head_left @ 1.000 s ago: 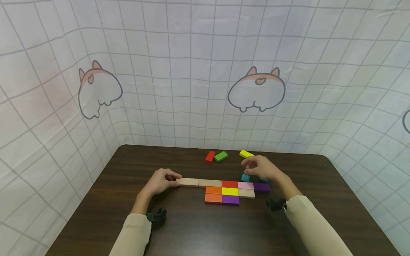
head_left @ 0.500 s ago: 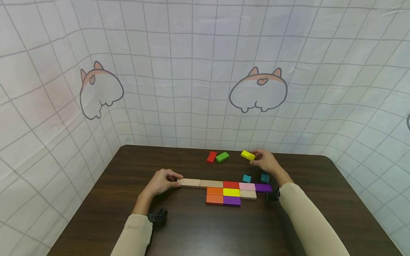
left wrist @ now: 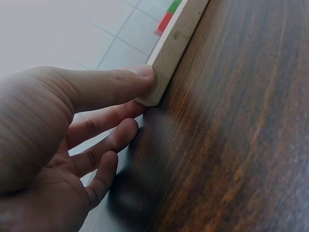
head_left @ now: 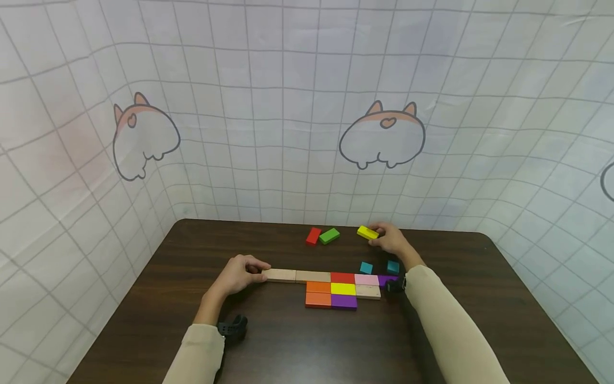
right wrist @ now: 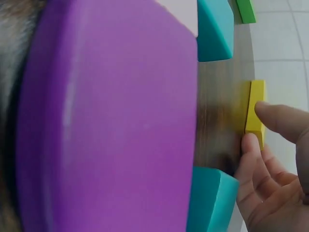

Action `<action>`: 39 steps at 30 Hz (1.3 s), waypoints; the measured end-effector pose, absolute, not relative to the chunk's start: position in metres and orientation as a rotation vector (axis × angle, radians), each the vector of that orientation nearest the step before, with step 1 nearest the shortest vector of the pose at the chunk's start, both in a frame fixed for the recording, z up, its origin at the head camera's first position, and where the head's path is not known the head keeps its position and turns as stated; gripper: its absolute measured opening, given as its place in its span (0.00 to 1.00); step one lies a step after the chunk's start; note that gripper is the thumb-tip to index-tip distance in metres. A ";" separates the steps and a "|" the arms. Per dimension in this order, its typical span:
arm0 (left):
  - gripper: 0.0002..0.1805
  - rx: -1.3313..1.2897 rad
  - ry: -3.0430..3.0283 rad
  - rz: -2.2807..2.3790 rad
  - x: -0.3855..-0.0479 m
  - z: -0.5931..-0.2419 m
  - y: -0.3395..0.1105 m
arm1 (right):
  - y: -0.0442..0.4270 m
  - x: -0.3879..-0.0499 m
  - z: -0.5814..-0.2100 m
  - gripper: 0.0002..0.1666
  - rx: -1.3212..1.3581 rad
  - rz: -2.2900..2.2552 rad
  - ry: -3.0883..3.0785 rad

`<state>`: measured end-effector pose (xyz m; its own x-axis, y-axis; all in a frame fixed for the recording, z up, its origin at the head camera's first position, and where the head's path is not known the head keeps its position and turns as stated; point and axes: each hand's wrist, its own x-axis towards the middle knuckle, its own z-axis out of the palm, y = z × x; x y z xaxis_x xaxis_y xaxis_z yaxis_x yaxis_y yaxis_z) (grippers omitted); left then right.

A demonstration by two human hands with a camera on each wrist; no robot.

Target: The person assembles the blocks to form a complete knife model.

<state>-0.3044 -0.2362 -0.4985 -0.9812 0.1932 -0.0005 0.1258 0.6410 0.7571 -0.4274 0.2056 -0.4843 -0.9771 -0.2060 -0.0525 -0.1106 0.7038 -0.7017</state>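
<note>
At the left end of a row of flat blocks, my left hand (head_left: pixel 240 274) pinches a plain wooden block (head_left: pixel 280 275) between thumb and fingers. In the left wrist view the thumb presses that wooden block (left wrist: pixel 170 55) near its end. My right hand (head_left: pixel 390 238) reaches to the back of the table and pinches the right end of a yellow block (head_left: pixel 367 232). In the right wrist view the thumb lies on the yellow block (right wrist: pixel 256 104), with fingertips at its lower end. A second wooden block (head_left: pixel 313 276) continues the row toward a red block (head_left: pixel 342 278).
Pink (head_left: pixel 366 280) and purple blocks (head_left: pixel 386 280) extend the row rightward; several orange, yellow, purple and wooden blocks adjoin it in front. Two teal blocks, one (head_left: pixel 366 268) left and one (head_left: pixel 393 266) right, lie behind it. Red (head_left: pixel 313 236) and green blocks (head_left: pixel 329 236) lie farther back.
My right hand has moved from above the left teal block to the yellow block at the back and taken hold of its end. The left hand stays on the wooden block.
</note>
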 end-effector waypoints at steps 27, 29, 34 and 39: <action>0.13 0.264 2.767 1.282 -0.301 -0.495 -0.233 | 0.211 -0.420 -0.463 0.31 -0.450 -1.002 2.668; 0.13 0.263 2.766 1.282 -0.301 -0.495 -0.233 | 0.211 -0.416 -0.460 0.31 -0.496 -0.994 2.666; 0.13 0.263 2.771 1.280 -0.302 -0.496 -0.233 | 0.212 -0.400 -0.453 0.29 -0.611 -0.946 2.672; 0.13 0.262 2.777 1.277 -0.302 -0.497 -0.234 | 0.213 -0.380 -0.449 0.27 -0.674 -0.889 2.676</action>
